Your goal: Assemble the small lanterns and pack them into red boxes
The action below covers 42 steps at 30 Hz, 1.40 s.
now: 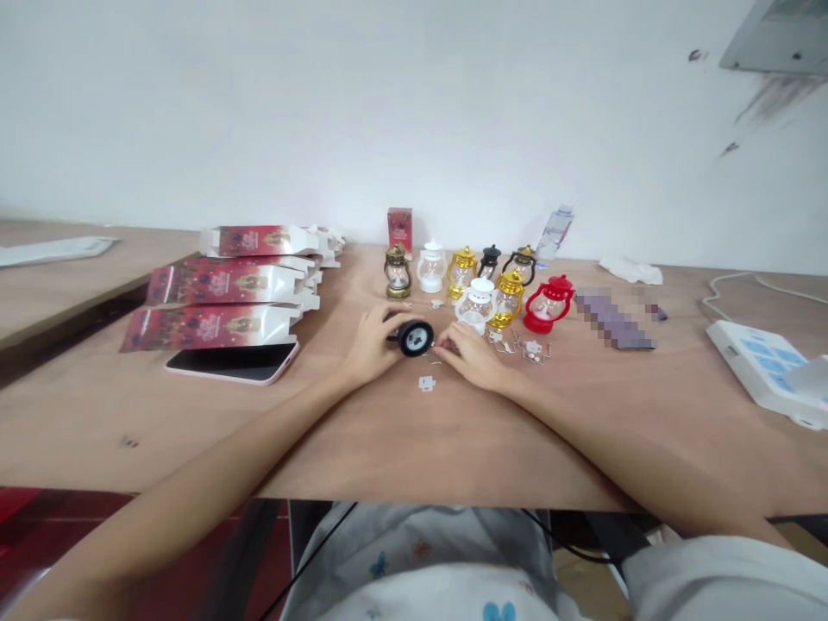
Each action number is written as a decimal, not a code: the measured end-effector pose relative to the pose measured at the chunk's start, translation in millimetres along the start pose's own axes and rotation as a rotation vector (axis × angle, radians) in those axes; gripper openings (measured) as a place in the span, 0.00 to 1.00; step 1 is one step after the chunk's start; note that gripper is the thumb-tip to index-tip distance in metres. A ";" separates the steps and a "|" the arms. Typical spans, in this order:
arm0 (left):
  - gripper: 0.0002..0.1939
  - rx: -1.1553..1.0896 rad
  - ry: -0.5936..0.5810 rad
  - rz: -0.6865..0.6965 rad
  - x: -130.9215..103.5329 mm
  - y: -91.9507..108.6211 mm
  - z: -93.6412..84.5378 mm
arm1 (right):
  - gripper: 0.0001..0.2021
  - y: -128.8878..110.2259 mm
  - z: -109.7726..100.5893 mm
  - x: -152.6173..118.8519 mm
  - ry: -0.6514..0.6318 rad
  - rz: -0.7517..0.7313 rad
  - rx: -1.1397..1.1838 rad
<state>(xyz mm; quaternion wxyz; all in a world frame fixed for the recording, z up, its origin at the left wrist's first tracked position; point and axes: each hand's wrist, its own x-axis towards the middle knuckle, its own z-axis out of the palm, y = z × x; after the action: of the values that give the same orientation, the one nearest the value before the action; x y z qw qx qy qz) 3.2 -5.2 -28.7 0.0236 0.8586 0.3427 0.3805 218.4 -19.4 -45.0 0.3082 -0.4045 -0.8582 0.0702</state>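
My left hand (377, 341) is closed around a black mini lantern (415, 338), tipped on its side so its round base faces me. Close beside that base, my right hand (467, 354) has its fingertips pinched together; whatever they hold is too small to make out. On the table below lies a small white plate (427, 384). Behind my hands stand several mini lanterns, among them a bronze one (398, 272), a white one (477, 302), a gold one (509, 297) and a red one (548, 304). Bent wire handles and small plates (531, 349) lie right of my right hand.
Flattened red gift boxes (207, 328) are stacked at the left, with a phone (233, 362) in front. An upright red box (400, 228) and a clear bottle (555, 233) stand near the wall. A purple item (614, 319) and a white power strip (763, 362) lie to the right.
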 end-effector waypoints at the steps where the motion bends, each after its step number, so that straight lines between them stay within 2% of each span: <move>1: 0.18 0.009 -0.001 -0.006 -0.1 0.4 -0.1 | 0.05 0.3 0.2 -0.6 0.045 -0.027 0.014; 6: 0.18 0.056 -0.012 -0.054 -0.1 2.2 -1.1 | 0.03 -1.9 2.6 -4.3 0.298 -0.203 0.141; 11: 0.19 0.100 -0.040 -0.068 -1.1 5.5 -0.7 | 0.02 -8.8 2.7 -7.3 0.417 -0.321 0.141; 18: 0.21 0.148 -0.047 -0.024 -2.4 9.9 0.0 | 0.03 -12.4 3.3 -9.6 0.436 -0.290 0.189; 27: 0.17 0.173 -0.077 -0.065 -2.2 12.5 3.1 | 0.05 -18.4 1.0 -7.0 0.457 -0.334 0.223; 31: 0.17 0.157 -0.084 -0.051 -2.4 16.4 4.4 | 0.05 -21.5 2.5 -7.6 0.522 -0.337 0.219; 34: 0.18 0.145 -0.096 -0.043 -2.4 20.0 5.5 | 0.05 -22.7 3.4 -8.6 0.567 -0.347 0.188; 42: 0.18 0.124 -0.092 -0.106 -1.7 23.7 7.9 | 0.08 -19.3 2.8 -6.9 0.543 -0.441 0.065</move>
<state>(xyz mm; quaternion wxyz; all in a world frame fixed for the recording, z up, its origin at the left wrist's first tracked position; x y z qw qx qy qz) 21.2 -22.6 -28.3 0.0059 0.8558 0.4090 0.3168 207.6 -36.9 -43.4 0.5455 -0.2034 -0.8090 -0.0809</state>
